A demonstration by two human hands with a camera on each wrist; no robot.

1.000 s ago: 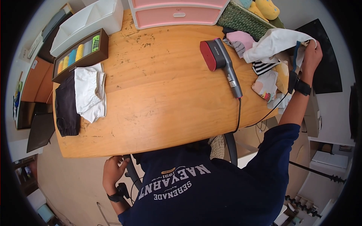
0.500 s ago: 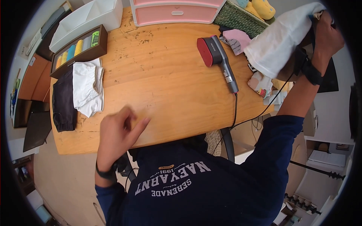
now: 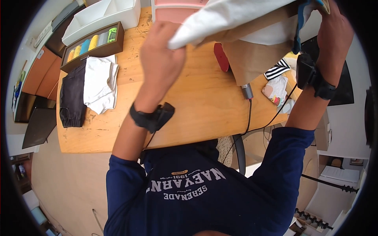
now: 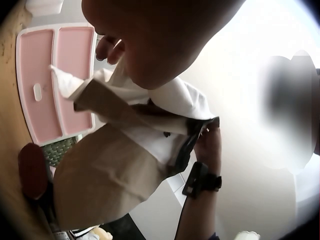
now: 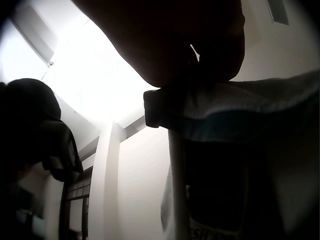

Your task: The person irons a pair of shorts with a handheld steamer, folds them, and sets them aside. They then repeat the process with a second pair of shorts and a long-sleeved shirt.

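Moved since earlier frame: L hand (image 3: 162,53), up from table's near edge to the cloth; garment, swung inward & now stretched b/w both hands. Item 1: white-and-tan garment w/ blue trim (image 3: 256,59), aloft over the table (image 3: 185,114), tan part hanging, partly hiding item 2; contact w/ it can't be told. L hand: fingers curled, gripping white corner. R hand (image 3: 334,33): gripping blue-trimmed end. Handling, as judged: pull evenly, grips at matching edges, shake out the bunched fold b/w hands, keep hanging part off item 2 & its cord (image 3: 249,118), lower flat w/o trapping a crease. Item 2: handheld garment steamer (image 3: 247,91), red-faced, below item 1. Outward: striped cloth (image 3: 277,70), R side; folded white shorts (image 3: 100,84) & dark pants (image 3: 72,98), L side.
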